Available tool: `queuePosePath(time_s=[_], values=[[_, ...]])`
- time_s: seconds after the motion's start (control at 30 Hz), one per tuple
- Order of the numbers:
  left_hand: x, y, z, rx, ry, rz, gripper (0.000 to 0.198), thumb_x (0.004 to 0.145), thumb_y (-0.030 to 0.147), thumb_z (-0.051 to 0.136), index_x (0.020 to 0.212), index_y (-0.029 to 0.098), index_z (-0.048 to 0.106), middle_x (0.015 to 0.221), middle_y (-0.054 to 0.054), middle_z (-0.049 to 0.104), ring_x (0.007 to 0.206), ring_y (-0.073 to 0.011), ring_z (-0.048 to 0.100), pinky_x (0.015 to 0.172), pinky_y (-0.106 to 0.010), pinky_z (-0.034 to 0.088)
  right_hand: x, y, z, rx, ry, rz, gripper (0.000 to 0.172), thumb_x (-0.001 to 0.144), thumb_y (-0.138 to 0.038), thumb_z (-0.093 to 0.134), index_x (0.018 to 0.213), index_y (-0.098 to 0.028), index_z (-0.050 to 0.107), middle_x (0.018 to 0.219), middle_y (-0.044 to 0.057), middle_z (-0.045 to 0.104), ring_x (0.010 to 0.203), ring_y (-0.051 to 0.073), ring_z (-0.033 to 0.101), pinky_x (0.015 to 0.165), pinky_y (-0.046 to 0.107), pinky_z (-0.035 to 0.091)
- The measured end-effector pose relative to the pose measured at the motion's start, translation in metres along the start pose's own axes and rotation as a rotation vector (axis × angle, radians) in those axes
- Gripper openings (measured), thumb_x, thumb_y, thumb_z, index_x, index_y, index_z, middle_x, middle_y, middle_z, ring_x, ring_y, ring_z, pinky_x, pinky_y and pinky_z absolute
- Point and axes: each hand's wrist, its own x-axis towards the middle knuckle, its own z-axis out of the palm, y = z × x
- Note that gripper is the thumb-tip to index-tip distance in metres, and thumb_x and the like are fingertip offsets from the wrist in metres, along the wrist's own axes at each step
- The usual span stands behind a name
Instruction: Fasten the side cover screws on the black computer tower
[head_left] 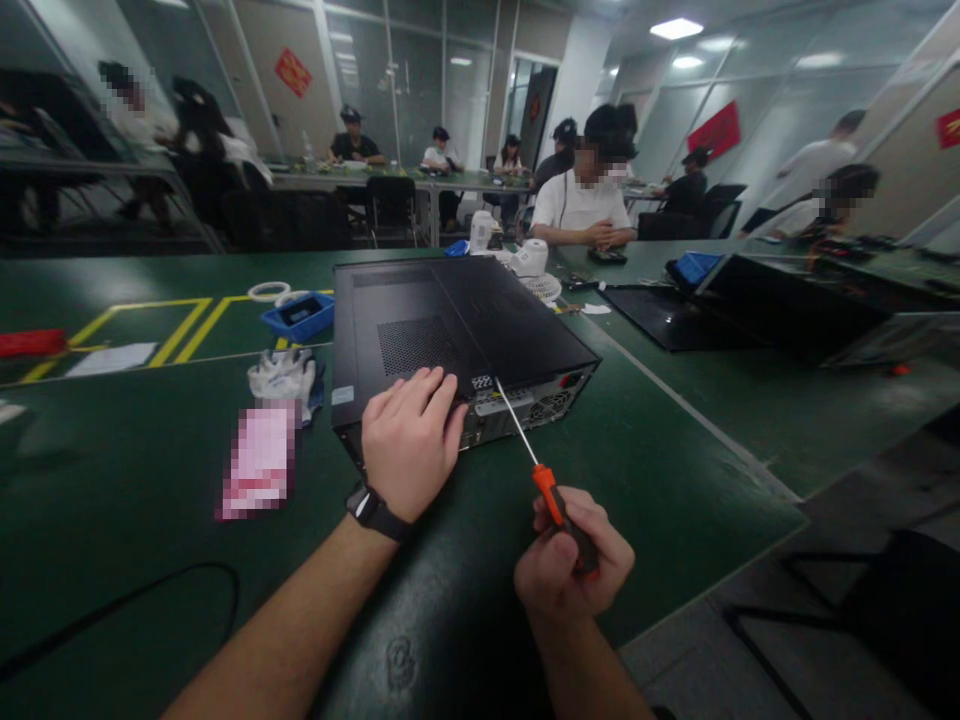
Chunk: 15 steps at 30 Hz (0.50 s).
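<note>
There's your left hand (411,440) spread on the computer case (487,310), right hand (581,560) gripping the screwdriver (545,484), handle (553,500) partly covered, tip's (499,383) contact unclear

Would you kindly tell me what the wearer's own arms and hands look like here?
The left hand and right hand are both ungloved. A dark watch with a black band circles the left wrist; the right wrist shows no watch. No sleeve can be made out along the visible forearms.
</note>
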Motion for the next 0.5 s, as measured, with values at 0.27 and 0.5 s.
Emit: queuePosePath(time_s=[0.27,0.5], values=[[0.004,0.0,-0.011,-0.022,-0.123,-0.015,0.038,0.099,0.029,0.054,0.133,0.016,0.062,0.139,-0.011,0.067,0.13,-0.027,0.061,0.108,-0.046,0.043,0.019,0.032,0.011,-0.193,-0.015,0.131,0.04,0.094,-0.017,0.057,0.133,-0.022,0.049,0.121,0.011,0.06,0.096,0.018,0.073,0.072,0.035,0.064],[0.005,0.0,-0.018,0.049,-0.208,-0.043,0.051,0.097,0.031,0.055,0.14,0.004,0.056,0.148,-0.022,0.057,0.14,-0.0362,0.051,0.114,-0.05,0.038,0.083,0.096,0.029,-0.449,0.003,0.162,0.033,0.097,-0.032,0.054,0.126,-0.017,0.054,0.122,0.014,0.064,0.112,0.023,0.067,0.101,0.045,0.055]])
